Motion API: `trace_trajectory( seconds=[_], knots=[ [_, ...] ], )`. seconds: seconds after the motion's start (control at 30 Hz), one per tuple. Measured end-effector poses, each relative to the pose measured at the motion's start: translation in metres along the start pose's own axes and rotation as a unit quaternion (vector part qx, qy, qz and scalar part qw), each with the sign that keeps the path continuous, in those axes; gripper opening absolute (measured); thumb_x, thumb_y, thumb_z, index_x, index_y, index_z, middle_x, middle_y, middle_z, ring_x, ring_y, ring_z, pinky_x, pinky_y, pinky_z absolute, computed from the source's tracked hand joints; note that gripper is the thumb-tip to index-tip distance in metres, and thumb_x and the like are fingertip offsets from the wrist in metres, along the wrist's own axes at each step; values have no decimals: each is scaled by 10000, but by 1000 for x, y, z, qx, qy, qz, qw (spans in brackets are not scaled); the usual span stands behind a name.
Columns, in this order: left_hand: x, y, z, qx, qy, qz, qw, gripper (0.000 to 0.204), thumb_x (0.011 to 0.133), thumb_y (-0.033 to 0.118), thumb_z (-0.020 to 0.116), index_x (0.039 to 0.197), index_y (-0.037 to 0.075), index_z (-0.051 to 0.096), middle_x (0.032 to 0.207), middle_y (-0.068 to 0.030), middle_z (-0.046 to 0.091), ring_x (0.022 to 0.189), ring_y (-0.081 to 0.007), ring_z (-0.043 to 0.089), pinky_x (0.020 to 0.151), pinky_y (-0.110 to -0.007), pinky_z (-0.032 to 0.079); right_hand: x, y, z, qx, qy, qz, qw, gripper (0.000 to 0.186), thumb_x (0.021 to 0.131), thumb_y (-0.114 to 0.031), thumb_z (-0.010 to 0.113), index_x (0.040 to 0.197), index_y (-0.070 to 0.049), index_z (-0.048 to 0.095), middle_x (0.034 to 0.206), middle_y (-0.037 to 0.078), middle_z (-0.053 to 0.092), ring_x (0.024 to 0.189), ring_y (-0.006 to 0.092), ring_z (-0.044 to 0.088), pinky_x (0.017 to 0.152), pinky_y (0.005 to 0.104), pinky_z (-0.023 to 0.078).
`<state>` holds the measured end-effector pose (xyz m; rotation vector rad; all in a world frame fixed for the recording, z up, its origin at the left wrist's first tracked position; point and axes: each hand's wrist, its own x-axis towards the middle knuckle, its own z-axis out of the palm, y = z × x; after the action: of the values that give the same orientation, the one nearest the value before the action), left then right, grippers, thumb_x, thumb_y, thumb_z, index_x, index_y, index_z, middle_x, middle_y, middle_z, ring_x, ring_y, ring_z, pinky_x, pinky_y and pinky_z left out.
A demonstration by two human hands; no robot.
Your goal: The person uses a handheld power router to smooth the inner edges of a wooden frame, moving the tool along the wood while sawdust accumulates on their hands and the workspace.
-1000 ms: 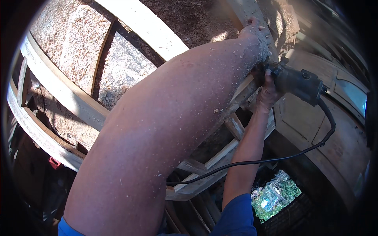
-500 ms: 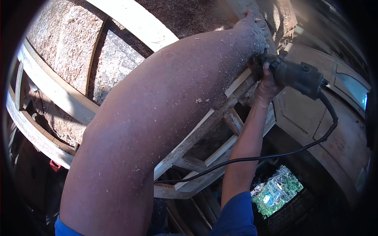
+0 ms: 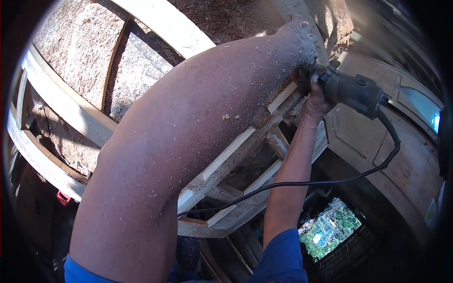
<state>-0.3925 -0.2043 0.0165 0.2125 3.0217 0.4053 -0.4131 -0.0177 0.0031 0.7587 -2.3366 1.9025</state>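
Observation:
My right hand is closed around the body of a dark handheld power tool, which looks like a router. The tool lies nearly sideways, its working end at a wooden frame and partly hidden behind my left forearm. Beyond it, my left hand, coated in sawdust, rests on a wooden rail of the frame. Its fingers look curled over the wood, though most are hidden. Wood chips speckle the whole left arm, which crosses above the frame. A black cord runs from the tool's rear back toward me.
A curved pale wooden frame stands at left, with a pale beam farther away. Shavings cover the ground. Panelled wooden pieces stand at right. A dark crate-like thing lies lower right, and dust blurs the far right.
Both arms and the tool have shifted slightly left in the picture. More of the frame's pale edge shows beside my left forearm. My right hand keeps its grip on the tool.

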Motion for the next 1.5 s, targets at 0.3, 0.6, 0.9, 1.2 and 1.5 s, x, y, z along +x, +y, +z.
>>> trace_trajectory(
  seconds=[0.3, 0.6, 0.9, 1.2, 1.5],
  knots=[
    [-13, 5, -4, -9, -4, 21, 1000, 449, 843, 420, 717, 1278, 328, 656, 1466, -36, 492, 1414, -341, 355, 1100, -632, 246, -9, -7, -1, 11, 1, 5, 1000, 673, 688, -143, 867, 1259, -33, 528, 1131, 66, 625, 1024, 199, 616, 964, 367, 471],
    [-23, 9, 14, -8, 36, 27, 999, 898, 587, 661, 833, 1381, 358, 543, 1557, -107, 359, 1486, -340, 232, 1205, -579, 175, -23, -16, 4, -33, 5, -7, 999, 677, 667, -193, 847, 1245, -19, 539, 1124, 83, 626, 1014, 206, 620, 974, 386, 473],
    [-45, 11, 12, -43, 26, 37, 998, 920, 584, 607, 861, 1390, 304, 538, 1555, -111, 353, 1483, -326, 242, 1222, -542, 177, -40, -20, 4, -33, 5, 6, 999, 619, 686, -149, 832, 1225, -18, 559, 1120, 82, 635, 996, 209, 627, 956, 385, 484],
    [-56, 14, 12, -80, 8, 45, 996, 754, 732, 500, 799, 1403, 288, 529, 1534, -108, 367, 1487, -328, 222, 1221, -556, 175, -58, -21, -4, -112, 15, 27, 993, 692, 691, -160, 847, 1284, -23, 516, 1220, 94, 592, 1096, 221, 588, 1011, 387, 449],
    [-73, 18, 26, -94, 12, 50, 994, 651, 865, 418, 659, 1463, 273, 446, 1572, -115, 318, 1502, -337, 178, 1230, -568, 101, -81, -22, -8, -250, -12, -42, 967, 589, 796, -319, 824, 1260, -39, 592, 1221, 120, 645, 1142, 275, 625, 988, 418, 473]
  ],
)
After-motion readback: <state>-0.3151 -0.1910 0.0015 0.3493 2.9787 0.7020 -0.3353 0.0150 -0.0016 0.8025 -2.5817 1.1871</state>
